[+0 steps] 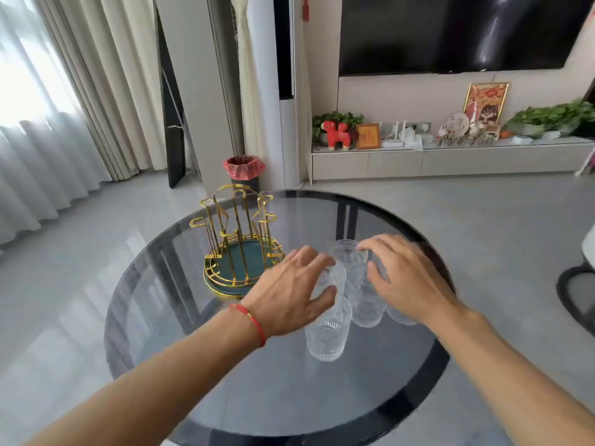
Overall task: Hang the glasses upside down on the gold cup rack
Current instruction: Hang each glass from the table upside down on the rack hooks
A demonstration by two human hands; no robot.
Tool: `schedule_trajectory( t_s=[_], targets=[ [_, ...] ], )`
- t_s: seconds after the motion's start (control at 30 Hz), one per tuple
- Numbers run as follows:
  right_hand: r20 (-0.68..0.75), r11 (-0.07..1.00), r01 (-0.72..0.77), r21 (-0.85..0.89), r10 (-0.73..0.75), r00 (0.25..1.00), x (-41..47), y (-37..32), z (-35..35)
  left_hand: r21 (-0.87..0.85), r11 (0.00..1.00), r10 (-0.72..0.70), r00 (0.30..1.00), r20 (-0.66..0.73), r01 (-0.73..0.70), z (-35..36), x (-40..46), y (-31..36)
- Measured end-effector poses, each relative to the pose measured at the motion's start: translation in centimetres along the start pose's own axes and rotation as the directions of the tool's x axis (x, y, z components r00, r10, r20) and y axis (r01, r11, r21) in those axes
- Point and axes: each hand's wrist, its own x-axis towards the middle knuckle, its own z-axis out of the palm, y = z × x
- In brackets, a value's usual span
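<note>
Several clear ribbed glasses [328, 329] stand clustered upright on the round dark glass table [225, 365], right of centre. The gold cup rack [240, 243], with a green tray base and bare wire hooks, stands at the table's far left. My left hand [289, 291], a red string on its wrist, rests fingers spread on the left side of the cluster, thumb against a glass. On the cluster's right side lies my right hand [409, 281], fingers curved over the far glasses. Neither hand has lifted a glass; whether either one grips a glass is unclear.
Behind the table stands a black bin with a red liner [244, 170]. A low TV cabinet [450, 159] with ornaments runs along the back wall. Curtains hang at the left. A dark chair base [576, 291] shows at the right edge.
</note>
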Motion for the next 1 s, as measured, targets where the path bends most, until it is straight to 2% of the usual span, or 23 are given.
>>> schedule_trajectory(
  t_s=[0.1,0.2,0.33,0.53,0.63,0.73,0.77,0.83,0.9,1.0],
  targets=[
    [-0.087,0.989,-0.031,0.144,0.044,0.995,-3.3,-1.8,0.5,-0.111,0.99,-0.096,0.993,-0.063,0.089,1.1,-2.4,0.6],
    [-0.049,0.969,-0.058,0.241,0.072,0.996,-5.1,-2.9,1.5,-0.199,0.964,-0.185,0.982,-0.025,0.176,3.1,-3.6,1.4],
    [-0.087,0.919,-0.089,0.384,0.132,0.987,-4.0,-3.3,1.5,-0.297,0.922,-0.269,0.963,-0.029,0.249,4.8,-3.8,2.1],
    [0.024,0.911,-0.105,0.399,0.104,0.994,-3.4,-3.9,2.3,-0.359,0.884,-0.358,0.927,-0.111,0.299,6.1,-3.9,2.6],
    [0.017,0.882,-0.11,0.458,0.115,0.993,-3.1,-4.3,2.5,-0.392,0.856,-0.429,0.887,-0.174,0.337,5.4,-4.5,2.2],
    [0.019,0.846,-0.11,0.522,0.117,0.993,-3.2,-4.4,2.3,-0.508,0.782,-0.512,0.837,-0.193,0.361,3.2,-4.9,0.9],
    [0.02,0.834,-0.103,0.542,0.11,0.994,-3.3,-4.6,2.2,-0.581,0.727,-0.546,0.821,-0.168,0.366,2.4,-4.8,0.1],
    [0.022,0.814,-0.071,0.577,0.071,0.997,-3.2,-5.3,2.3,-0.78,0.527,-0.609,0.79,-0.068,0.338,1.0,-4.6,-1.2],
    [0.009,0.803,-0.036,0.595,0.038,0.999,-2.7,-6.0,2.5,-0.935,0.216,-0.634,0.769,0.085,0.282,0.2,-4.2,-2.4],
    [-0.01,0.808,-0.034,0.588,0.049,0.999,-1.7,-6.8,3.0,-0.944,-0.275,-0.534,0.788,0.307,0.181,0.1,-3.8,-3.5]
  ],
)
